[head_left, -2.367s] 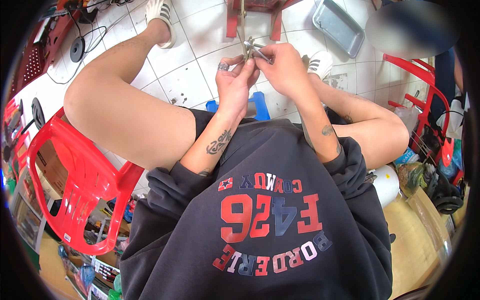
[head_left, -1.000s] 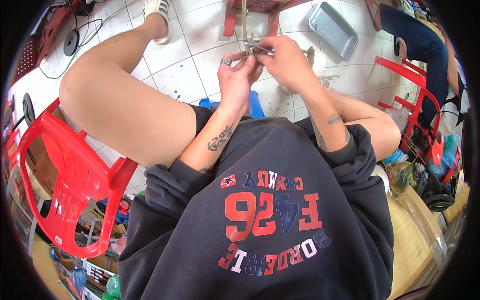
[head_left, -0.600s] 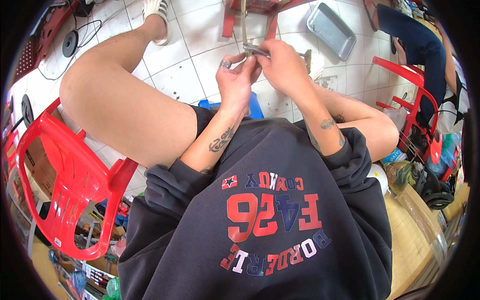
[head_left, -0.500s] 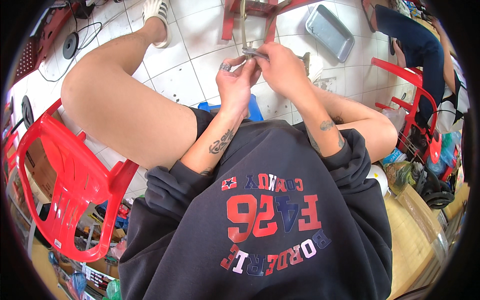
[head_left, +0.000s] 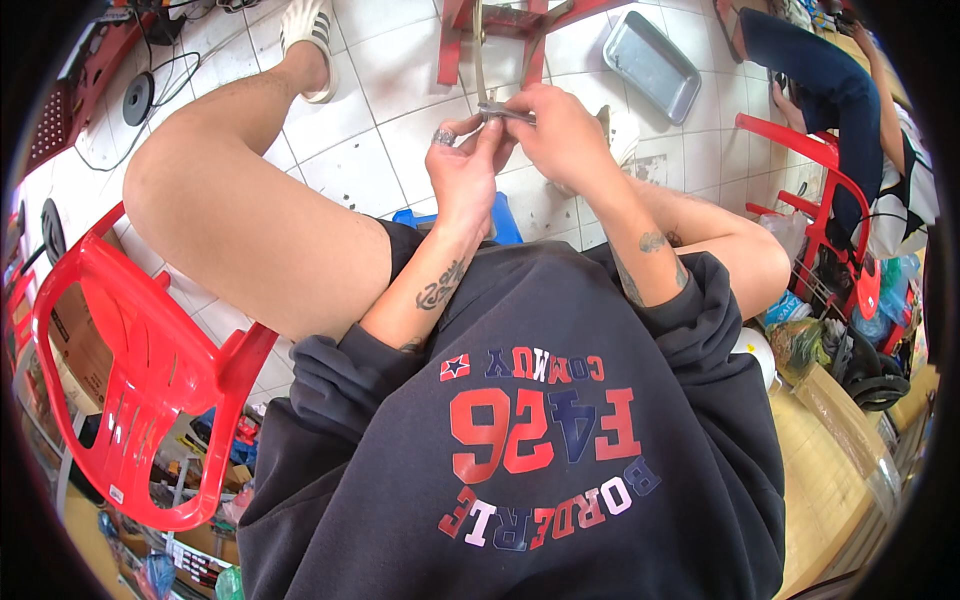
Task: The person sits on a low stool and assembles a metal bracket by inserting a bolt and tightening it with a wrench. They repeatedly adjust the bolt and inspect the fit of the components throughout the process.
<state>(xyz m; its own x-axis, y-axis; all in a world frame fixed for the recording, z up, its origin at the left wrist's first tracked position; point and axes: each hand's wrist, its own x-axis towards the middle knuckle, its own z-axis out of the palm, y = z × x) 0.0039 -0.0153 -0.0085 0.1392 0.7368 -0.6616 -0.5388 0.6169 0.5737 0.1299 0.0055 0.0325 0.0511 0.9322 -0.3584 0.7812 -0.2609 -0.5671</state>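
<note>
In front of my knees, both hands meet at the lower end of a thin pale strip (head_left: 480, 60) that comes down from a red metal frame (head_left: 449, 45). The thumb and fingers of my left hand (head_left: 465, 170) are pinched together at the strip's end, which they mostly cover. My right hand (head_left: 560, 135) is closed around a grey metal hand tool (head_left: 506, 111), whose head lies across the strip just above my left fingertips. Whether the tool is pliers or a wrench I cannot tell. A ring sits on a left finger.
A grey metal tray (head_left: 652, 68) lies on the white tiled floor ahead to the right. Red plastic chairs stand at my left (head_left: 150, 370) and right (head_left: 790, 135). Something blue (head_left: 508, 222) is below my hands. Another person's leg (head_left: 815, 70) is at far right.
The tool's head sits slightly lower, closer to my left fingertips. Both hands keep their grip, and the whole view has shifted a little.
</note>
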